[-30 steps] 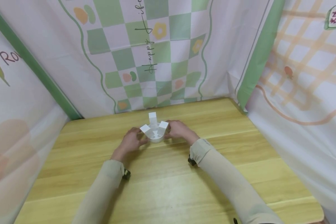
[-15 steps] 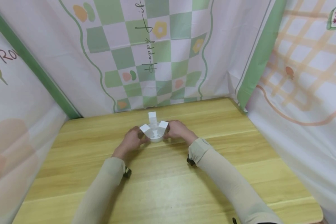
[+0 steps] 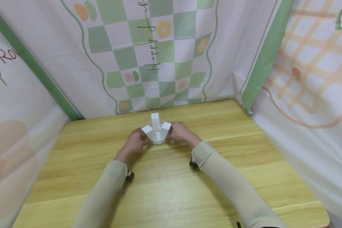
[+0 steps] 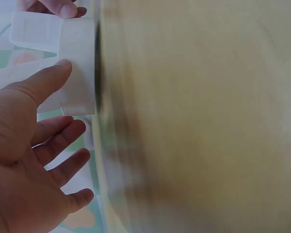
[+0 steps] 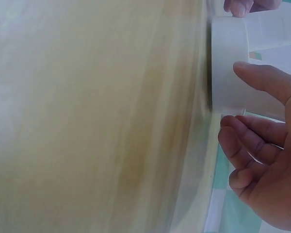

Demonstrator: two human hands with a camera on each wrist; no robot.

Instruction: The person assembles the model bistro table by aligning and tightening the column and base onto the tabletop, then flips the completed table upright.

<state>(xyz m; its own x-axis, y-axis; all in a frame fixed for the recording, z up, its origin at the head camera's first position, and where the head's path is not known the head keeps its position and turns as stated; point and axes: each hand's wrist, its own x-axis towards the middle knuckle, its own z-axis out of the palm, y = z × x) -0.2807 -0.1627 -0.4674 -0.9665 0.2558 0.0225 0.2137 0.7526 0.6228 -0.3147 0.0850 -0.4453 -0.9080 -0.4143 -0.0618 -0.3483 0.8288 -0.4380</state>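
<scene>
A white plastic holder with a low round base and three blocky arms flaring upward stands on the table near its back edge. My left hand grips it from the left; in the left wrist view the thumb lies on the base, a forefinger meets its far side, and the remaining fingers are spread. From the right, my right hand pinches the base likewise. The right wrist view has that thumb across the white wall, with fingertips at the far side. In the head view, the holder hides some fingertips.
The wood-grain table extends toward me and to both sides. Behind it hangs a checkered green-and-white cloth, and printed curtains close in the sides. A small black device sits at the left cuff, another at the right.
Both hands have drawn very slightly inward on the holder's base. The holder stays in nearly the same place, and the head view has shifted a little.
</scene>
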